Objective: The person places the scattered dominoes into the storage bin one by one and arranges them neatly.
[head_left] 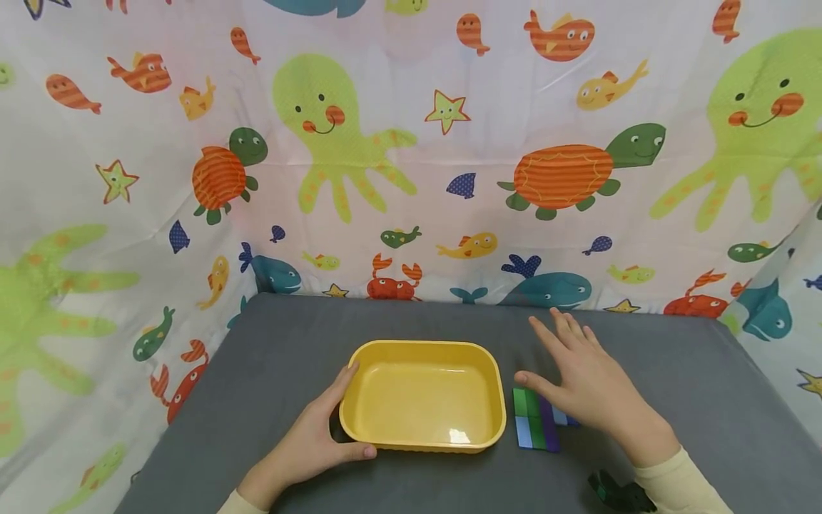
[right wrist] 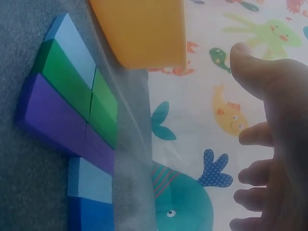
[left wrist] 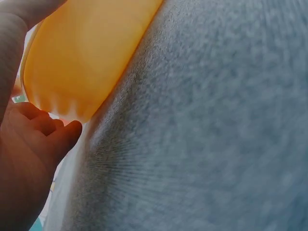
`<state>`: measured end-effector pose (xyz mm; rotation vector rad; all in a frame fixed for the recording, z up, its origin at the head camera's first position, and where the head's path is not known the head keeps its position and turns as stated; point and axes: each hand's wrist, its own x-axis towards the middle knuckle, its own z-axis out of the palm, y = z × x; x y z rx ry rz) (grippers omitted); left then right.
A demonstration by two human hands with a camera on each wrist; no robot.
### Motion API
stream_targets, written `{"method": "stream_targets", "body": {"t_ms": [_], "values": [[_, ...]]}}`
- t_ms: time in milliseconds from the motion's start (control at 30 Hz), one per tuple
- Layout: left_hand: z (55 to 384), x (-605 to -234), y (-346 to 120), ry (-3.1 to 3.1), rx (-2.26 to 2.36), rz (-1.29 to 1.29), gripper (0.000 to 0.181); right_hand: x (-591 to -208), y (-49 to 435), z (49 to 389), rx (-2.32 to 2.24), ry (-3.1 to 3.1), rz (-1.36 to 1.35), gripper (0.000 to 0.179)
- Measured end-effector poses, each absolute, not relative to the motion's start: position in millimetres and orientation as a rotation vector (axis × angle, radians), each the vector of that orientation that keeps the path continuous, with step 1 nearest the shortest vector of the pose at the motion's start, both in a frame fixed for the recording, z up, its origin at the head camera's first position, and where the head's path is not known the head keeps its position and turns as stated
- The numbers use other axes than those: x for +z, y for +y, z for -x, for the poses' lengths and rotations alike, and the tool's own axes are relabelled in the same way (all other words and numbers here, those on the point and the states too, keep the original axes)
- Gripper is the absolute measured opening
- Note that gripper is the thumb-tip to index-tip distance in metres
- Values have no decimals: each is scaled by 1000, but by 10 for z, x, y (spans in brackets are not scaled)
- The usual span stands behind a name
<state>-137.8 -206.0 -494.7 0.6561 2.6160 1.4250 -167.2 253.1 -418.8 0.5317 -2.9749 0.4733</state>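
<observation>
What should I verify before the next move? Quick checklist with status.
1. Left hand on yellow tray: ok, fingertips at the left rim, thumb at the near edge.
2. Tray interior bare: ok, nothing in it.
3. Right hand free: ok, holds nothing, fingers spread.
4. Colored blocks apart from the tray: ok, lying flat on the gray table to its right.
5. Full block count: cannot tell, the right hand covers some in the head view and the right wrist view's edge cuts off others.
</observation>
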Motion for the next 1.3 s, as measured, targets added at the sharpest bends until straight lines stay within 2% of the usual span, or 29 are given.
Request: {"method": "stream_targets", "body": {"t_ms": [233,500,833,1133,1300], "values": [[1360,-5050,-2107,2564,1523,-695,109,-4270,2608,1646,453,-2983,-509,106],[1352,-5105,-2159,2519,1569,-755,100,-4322,2816,1605,526,-3116,-322,109],[1337,-5107,-2150,2500,1559,-730,95,-4463,3074,1589,666,-3163,-324,90],[1322,-5134,-2155,2511,1558,-737,91,-4581,3354,1582,1108,-3198,-542,72],[1315,-5149,-2162,2521,1554,-724,90,-4650,3374,1597,1170,-3200,-636,65]]}}
